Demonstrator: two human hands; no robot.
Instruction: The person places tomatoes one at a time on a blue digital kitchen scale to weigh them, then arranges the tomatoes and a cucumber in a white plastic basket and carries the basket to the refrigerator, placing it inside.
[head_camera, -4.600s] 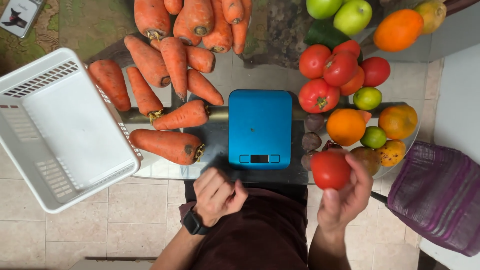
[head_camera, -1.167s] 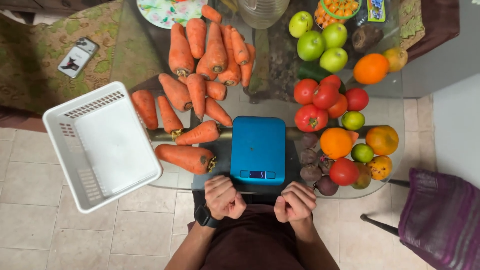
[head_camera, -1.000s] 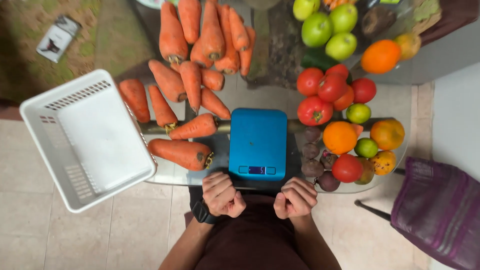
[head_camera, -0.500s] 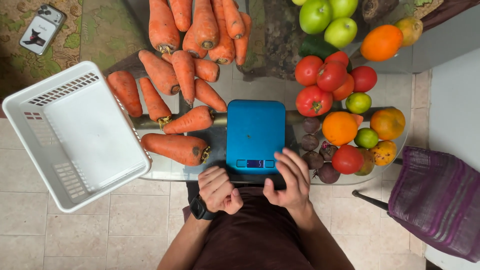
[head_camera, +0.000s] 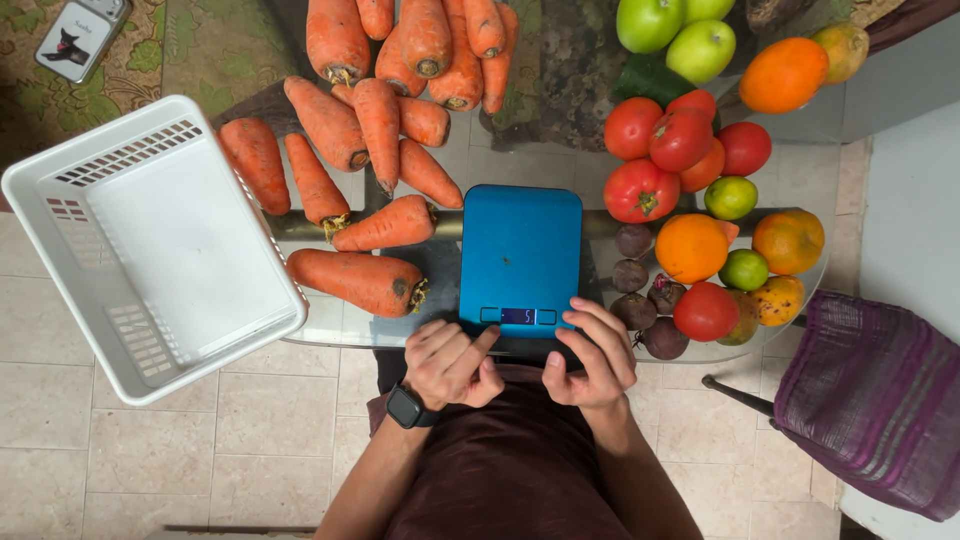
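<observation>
Flat blue rectangular kitchen scale (head_camera: 520, 255) at the middle of the round glass table (head_camera: 330, 330), near its front edge. Left of it, long orange carrots (head_camera: 350, 280); further left, empty white slotted plastic basket (head_camera: 150, 245) overhanging the rim. Right of it, small dark round beets (head_camera: 632, 272), then red tomatoes (head_camera: 680, 140) and round oranges (head_camera: 692, 248). Left hand (head_camera: 450, 362) and right hand (head_camera: 592, 352) at the front edge, fingertips at the scale's buttons.

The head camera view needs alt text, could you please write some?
Both hands, left hand and right hand, reach a blue kitchen scale on a glass table, between carrots and tomatoes, beside a white basket.
</observation>
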